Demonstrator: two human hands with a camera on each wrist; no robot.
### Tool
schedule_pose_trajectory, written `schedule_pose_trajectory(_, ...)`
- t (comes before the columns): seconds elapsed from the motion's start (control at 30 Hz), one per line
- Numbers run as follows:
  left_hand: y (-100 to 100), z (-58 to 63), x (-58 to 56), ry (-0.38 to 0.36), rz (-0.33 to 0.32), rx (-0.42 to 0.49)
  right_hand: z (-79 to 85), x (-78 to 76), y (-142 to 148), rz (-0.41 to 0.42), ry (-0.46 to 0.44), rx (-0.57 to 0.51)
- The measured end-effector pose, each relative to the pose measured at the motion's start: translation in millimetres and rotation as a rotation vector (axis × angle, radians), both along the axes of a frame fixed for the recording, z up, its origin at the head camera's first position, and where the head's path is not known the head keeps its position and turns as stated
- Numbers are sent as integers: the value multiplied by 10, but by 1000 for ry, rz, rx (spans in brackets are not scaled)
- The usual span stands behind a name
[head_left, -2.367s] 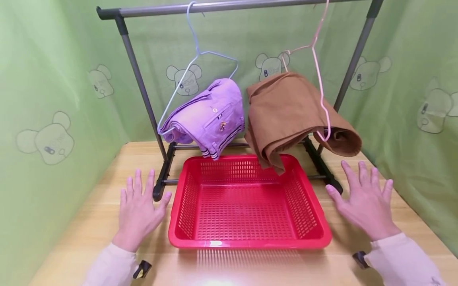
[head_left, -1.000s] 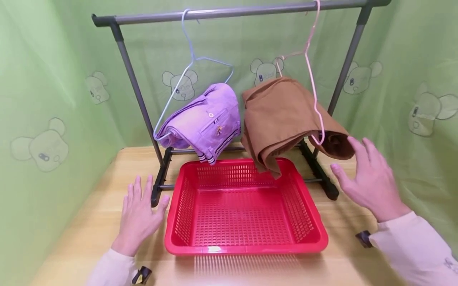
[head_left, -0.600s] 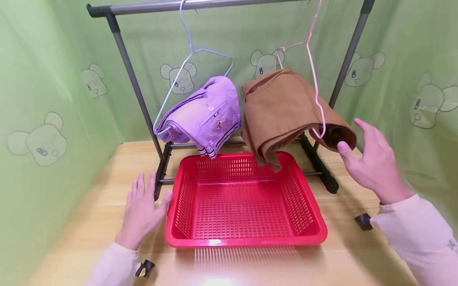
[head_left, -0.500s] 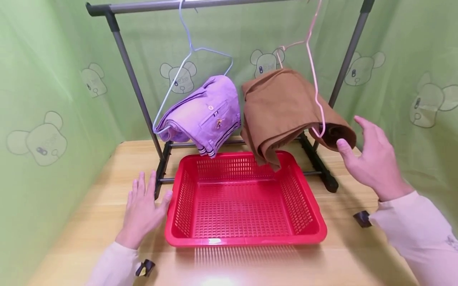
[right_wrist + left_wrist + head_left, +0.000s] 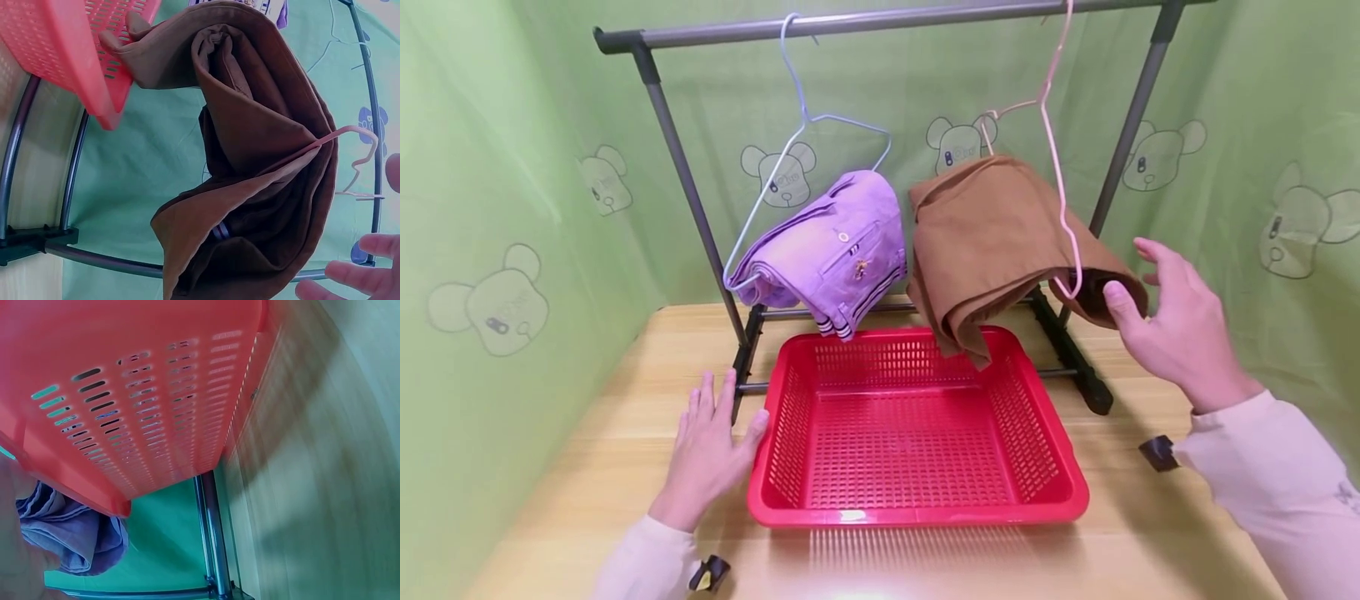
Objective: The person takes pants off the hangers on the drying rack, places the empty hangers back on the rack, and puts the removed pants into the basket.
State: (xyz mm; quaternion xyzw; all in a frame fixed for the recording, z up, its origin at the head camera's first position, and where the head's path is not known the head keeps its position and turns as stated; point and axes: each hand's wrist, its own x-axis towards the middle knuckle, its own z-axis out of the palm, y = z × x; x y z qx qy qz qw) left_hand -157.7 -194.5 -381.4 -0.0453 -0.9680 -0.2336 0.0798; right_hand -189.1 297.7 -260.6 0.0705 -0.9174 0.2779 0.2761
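Brown folded trousers (image 5: 992, 242) hang over the bar of a pink hanger (image 5: 1056, 150). Just right of their open rolled end is my right hand (image 5: 1187, 333), raised, thumb and fingers spread, holding nothing. In the right wrist view its fingertips (image 5: 362, 275) show at the right edge, apart from the cloth. Purple trousers (image 5: 842, 242) with striped trim hang on a blue hanger (image 5: 797, 108). My left hand (image 5: 707, 454) has straight fingers beside the left wall of a red basket (image 5: 917, 512); whether its thumb touches the rim I cannot tell.
Both hangers hook on the grey bar (image 5: 887, 21) of a clothes rack with black feet (image 5: 1093, 387). The basket stands on the wooden table (image 5: 625, 417), under the garments, with the brown cloth's lower corner over its back rim. Green curtains (image 5: 490, 167) surround the table.
My right hand has risen from beside the basket toward the brown trousers' right end. My left hand has shifted slightly right, closer to the basket. The head view has tilted a little.
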Motion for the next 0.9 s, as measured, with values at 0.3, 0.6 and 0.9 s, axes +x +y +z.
schedule_pose_trajectory(0.3, 21, -9, -5, -15, -14, 34, 62, -34, -63, 22, 22, 1)
schedule_pose_trajectory(0.6, 37, -63, -17, -46, -34, 90, 161, -96, -146, 38, 30, -32)
schedule_pose_trajectory(0.9, 32, -63, -40, -106, -49, 169, 222, -171, -199, 45, 32, -86)
